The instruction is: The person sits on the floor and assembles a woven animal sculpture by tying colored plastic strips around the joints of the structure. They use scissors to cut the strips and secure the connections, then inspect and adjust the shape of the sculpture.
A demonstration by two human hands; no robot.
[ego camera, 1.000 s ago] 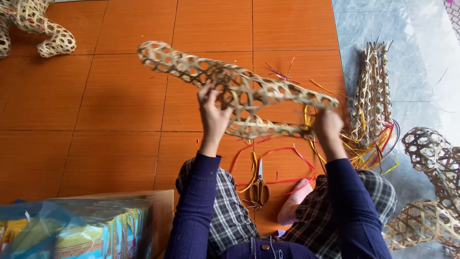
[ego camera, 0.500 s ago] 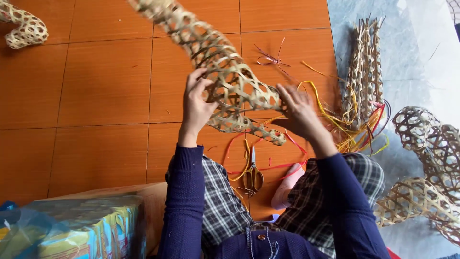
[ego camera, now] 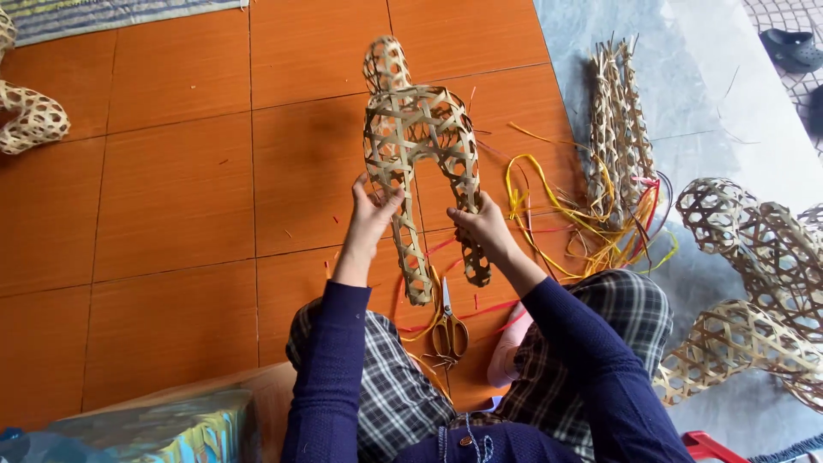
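Observation:
I hold a woven bamboo lattice figure [ego camera: 418,137] above the orange tiled floor, its two open-weave legs pointing toward me and a narrow neck pointing away. My left hand [ego camera: 370,216] grips the left leg near its top. My right hand [ego camera: 482,227] grips the right leg. Both arms wear dark blue sleeves, and my checked trousers show below. A pair of scissors [ego camera: 447,327] lies on the floor between my knees, under the legs' lower ends.
Loose yellow and red strips [ego camera: 566,231] trail right of the figure beside a bundle of woven bamboo pieces [ego camera: 615,129]. More lattice shapes [ego camera: 754,257] lie at right, another [ego camera: 30,120] far left. A colourful box [ego camera: 146,429] sits at lower left.
The woven figure has swung from lying slantwise across the view to pointing straight away from me, legs toward me. Both hands shifted onto the two legs.

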